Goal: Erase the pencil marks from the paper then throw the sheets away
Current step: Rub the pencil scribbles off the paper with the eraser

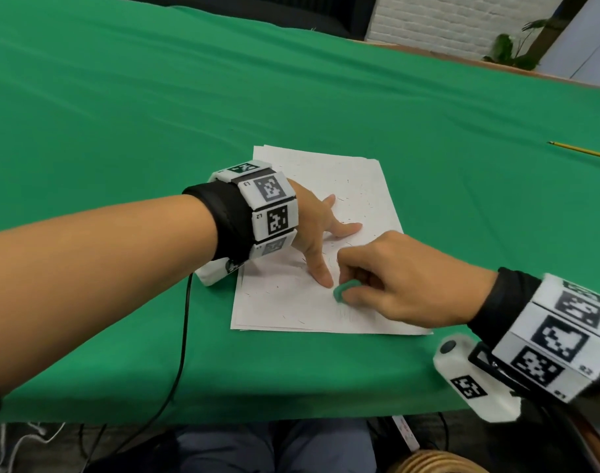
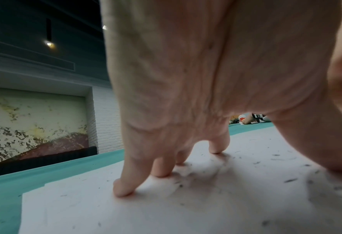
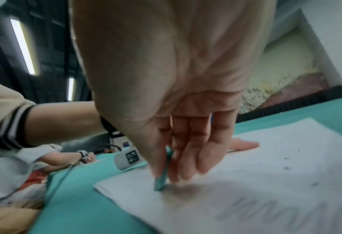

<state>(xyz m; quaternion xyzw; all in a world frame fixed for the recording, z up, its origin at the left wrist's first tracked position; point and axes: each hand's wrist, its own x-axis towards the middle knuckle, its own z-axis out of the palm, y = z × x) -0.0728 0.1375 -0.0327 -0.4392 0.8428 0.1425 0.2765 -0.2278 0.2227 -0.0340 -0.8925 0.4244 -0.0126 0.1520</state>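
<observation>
A small stack of white paper sheets [image 1: 291, 302] lies on the green cloth near the front edge, speckled with dark eraser crumbs. My left hand [image 1: 320, 233] presses flat on the top sheet [image 2: 186, 205] with spread, straight fingers. Just right of its thumb, my right hand [image 1: 387, 285] pinches a green eraser [image 1: 343, 292] between thumb and fingers, its tip down on the paper. In the right wrist view the eraser [image 3: 163, 177] touches the sheet [image 3: 246, 182] beside a smudged patch, and grey pencil zigzags [image 3: 276, 210] remain nearer the camera.
A yellow pencil [image 1: 577, 149] lies far right on the green table cloth [image 1: 155, 114]. A black cable [image 1: 184, 336] runs off the front edge by my left forearm. Another person's arm [image 3: 65, 156] rests on the table to the left in the right wrist view.
</observation>
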